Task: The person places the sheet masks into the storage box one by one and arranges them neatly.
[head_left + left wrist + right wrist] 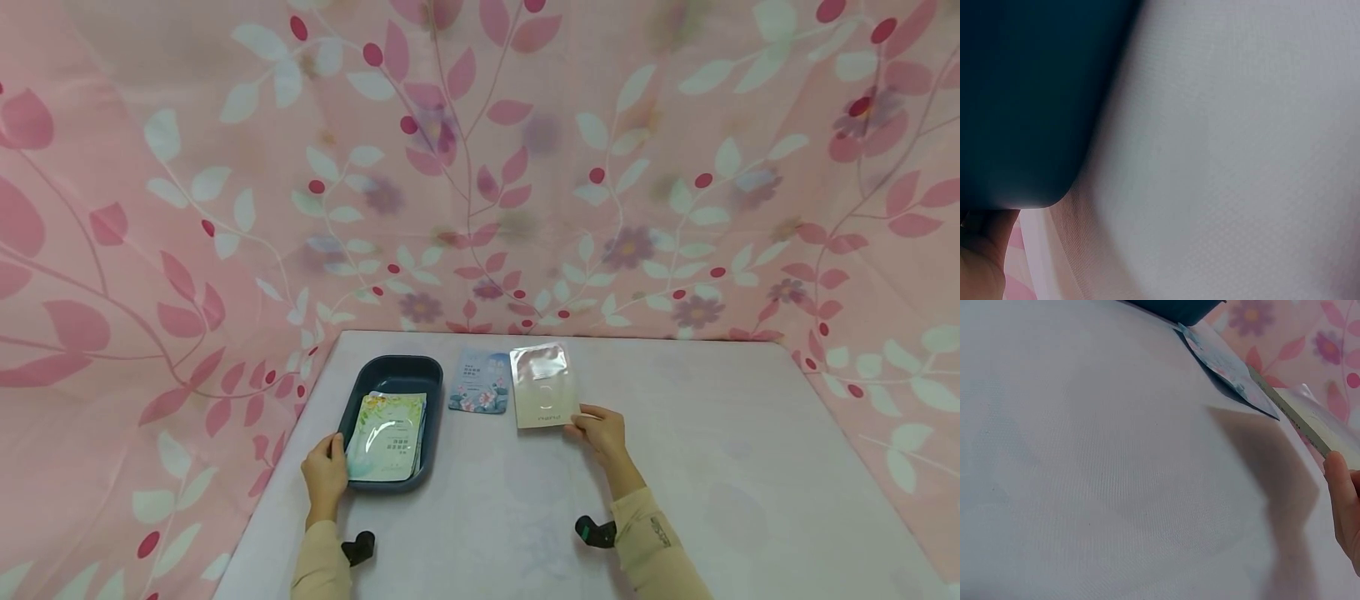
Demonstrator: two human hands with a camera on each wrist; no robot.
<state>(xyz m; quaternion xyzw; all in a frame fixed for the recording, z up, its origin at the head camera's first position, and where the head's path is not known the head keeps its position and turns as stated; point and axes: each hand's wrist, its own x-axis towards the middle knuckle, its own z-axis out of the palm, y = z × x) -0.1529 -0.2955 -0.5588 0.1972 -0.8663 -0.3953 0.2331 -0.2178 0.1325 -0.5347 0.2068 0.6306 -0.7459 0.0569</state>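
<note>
At the left of the head view, my left hand (326, 475) grips the left rim of a dark blue plastic tray (430, 442). Inside the tray lies a small stack of sheet mask packets, a green and yellow floral packet (386, 437) on top. My right hand (602, 432) pinches the lower right corner of a cream sheet mask packet (543, 392) with a shiny clear upper part. In the right wrist view this packet is raised off the table, its shadow falling on the cloth. A blue floral sheet mask packet (480, 382) lies between the tray and the cream one.
A white cloth covers the table (712, 450). Behind it and at the left hangs a pink floral curtain (480, 167). Black wrist cameras show beside both sleeves, the left camera (358, 547) and the right camera (596, 532).
</note>
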